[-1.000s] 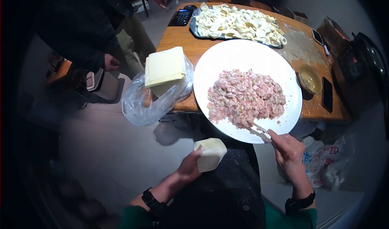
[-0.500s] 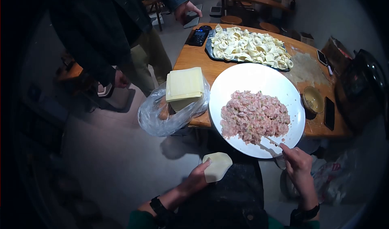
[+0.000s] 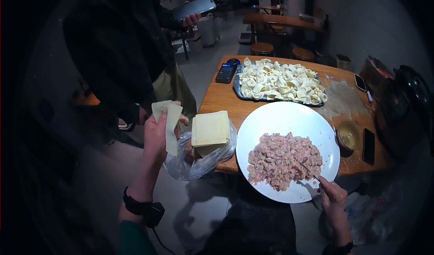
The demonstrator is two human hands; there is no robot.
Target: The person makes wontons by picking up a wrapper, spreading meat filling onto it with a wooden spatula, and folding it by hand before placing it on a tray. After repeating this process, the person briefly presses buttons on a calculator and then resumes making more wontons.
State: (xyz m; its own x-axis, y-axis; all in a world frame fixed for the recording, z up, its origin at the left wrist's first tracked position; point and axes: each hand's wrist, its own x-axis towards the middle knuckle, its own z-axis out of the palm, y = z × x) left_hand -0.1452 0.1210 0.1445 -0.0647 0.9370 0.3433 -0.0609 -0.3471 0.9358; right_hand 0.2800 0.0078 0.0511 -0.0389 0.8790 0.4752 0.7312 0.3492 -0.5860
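Head view. Left hand (image 3: 156, 135): raised beside the near-left corner of the wooden counter (image 3: 216, 97), to the left of the wrapper stack (image 3: 210, 127). A pale, thin wrapper (image 3: 172, 128) is held in it, bent, with one flap hanging down; it is pinched by the fingers, though their exact placement is partly hidden. The stack is square-edged and cradled in a clear plastic bag (image 3: 199, 168) at the counter's edge.

Right hand (image 3: 333, 195): held at the near-right rim of the large white plate (image 3: 271, 115). A slim utensil (image 3: 306, 168) is gripped by closed fingers, its far end set in the minced filling (image 3: 285, 160). The filling is heaped on the plate, pink with green flecks; small bits are scattered to its right.

Behind the plate, folded dumplings (image 3: 280, 81) are piled on a dark tray (image 3: 239, 93), with a keypad device (image 3: 226, 73) placed at its left. Right of the plate, a small bowl (image 3: 349, 135) is seen, then a dark phone (image 3: 369, 146) lying beside it. Farther back, a second phone (image 3: 360, 83) is noted near the right edge.

At upper left, a flat grey object (image 3: 194, 8) is held by another person (image 3: 117, 42), dressed in a dark jacket.
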